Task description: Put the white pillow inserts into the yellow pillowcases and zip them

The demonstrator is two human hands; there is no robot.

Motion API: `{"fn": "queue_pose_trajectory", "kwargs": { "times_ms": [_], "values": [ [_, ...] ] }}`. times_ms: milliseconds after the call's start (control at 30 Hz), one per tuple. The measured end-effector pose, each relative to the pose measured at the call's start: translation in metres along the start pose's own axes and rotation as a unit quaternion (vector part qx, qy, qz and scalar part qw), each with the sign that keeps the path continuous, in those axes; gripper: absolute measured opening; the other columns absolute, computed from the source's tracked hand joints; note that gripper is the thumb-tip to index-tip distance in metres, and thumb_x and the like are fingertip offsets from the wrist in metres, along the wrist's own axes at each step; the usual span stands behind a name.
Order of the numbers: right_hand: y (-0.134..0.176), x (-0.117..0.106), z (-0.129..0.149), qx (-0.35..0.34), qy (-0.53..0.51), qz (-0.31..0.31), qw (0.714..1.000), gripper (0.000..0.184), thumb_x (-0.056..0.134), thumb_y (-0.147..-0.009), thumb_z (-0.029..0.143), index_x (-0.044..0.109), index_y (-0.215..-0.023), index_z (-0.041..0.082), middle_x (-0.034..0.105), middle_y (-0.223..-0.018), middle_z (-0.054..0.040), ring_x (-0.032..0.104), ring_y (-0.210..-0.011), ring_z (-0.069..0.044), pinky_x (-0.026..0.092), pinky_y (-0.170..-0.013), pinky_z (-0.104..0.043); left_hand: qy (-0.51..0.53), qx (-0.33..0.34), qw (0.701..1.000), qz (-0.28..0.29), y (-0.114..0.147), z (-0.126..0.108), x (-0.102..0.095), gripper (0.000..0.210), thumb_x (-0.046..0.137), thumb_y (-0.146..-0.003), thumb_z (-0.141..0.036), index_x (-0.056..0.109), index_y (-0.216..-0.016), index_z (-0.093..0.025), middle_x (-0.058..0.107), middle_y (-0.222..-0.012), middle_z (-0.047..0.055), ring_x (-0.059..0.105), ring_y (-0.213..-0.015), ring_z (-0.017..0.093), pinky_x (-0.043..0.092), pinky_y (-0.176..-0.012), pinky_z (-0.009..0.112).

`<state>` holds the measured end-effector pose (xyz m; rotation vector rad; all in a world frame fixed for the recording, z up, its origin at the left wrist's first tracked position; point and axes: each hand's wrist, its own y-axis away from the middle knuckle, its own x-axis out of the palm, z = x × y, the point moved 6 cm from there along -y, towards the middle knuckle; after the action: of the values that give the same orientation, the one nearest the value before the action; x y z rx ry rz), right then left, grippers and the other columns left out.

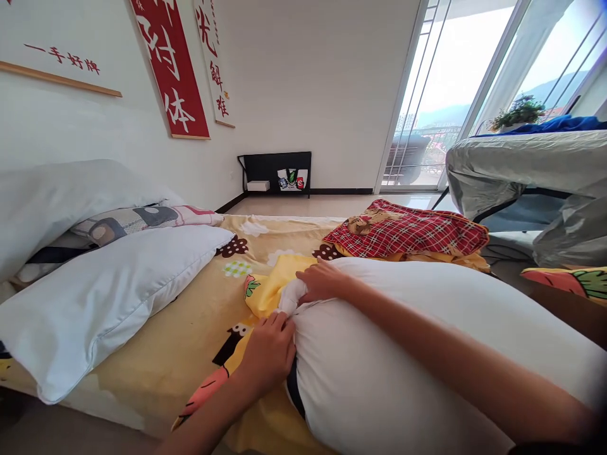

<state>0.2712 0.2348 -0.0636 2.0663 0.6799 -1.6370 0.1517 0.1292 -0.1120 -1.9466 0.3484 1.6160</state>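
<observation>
Bundle [374,379] of big, puffy white fabric, left hand [271,344] and right hand [321,281] both gripping the scrunched-up end.

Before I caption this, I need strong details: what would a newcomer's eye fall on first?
Probably the bulging white cloth bundle at lower right, its gathered end gripped by the left hand and right hand. The red plaid cloth beyond it on the bed stands out, as does the red calligraphy scroll on the wall at upper left.
</observation>
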Motion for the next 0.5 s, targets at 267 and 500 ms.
{"fn": "queue_pose_trajectory", "kwargs": {
  "times_ms": [267, 500],
  "values": [
    [0.02, 0.002, 0.04, -0.023, 0.067, 0.041, 0.997, 0.022, 0.05, -0.087, 0.025, 0.068, -0.093, 0.014, 0.071, -0.086, -0.015, 0.068, -0.082, -0.027, 0.041, -0.062, -0.032, 0.242, -0.162, 0.917, -0.274, -0.025, 0.052, 0.012, 0.02, 0.032, -0.091, -0.021, 0.048, -0.101, -0.018, 0.057, -0.096, 0.009, 0.055, -0.092, 0.019, 0.044, -0.084, 0.032],
    [0.023, 0.003, 0.047, -0.011, 0.068, 0.052, 0.996, 0.025, 0.045, -0.087, 0.015, 0.069, -0.093, 0.011, 0.072, -0.088, -0.016, 0.068, -0.086, -0.026, 0.043, -0.064, -0.032, 0.14, -0.242, 0.957, -0.072, -0.071, 0.057, 0.03, 0.024, 0.044, -0.085, -0.021, 0.061, -0.1, -0.016, 0.061, -0.107, 0.01, 0.054, -0.106, 0.022, 0.04, -0.091, 0.034]
  ]
}}
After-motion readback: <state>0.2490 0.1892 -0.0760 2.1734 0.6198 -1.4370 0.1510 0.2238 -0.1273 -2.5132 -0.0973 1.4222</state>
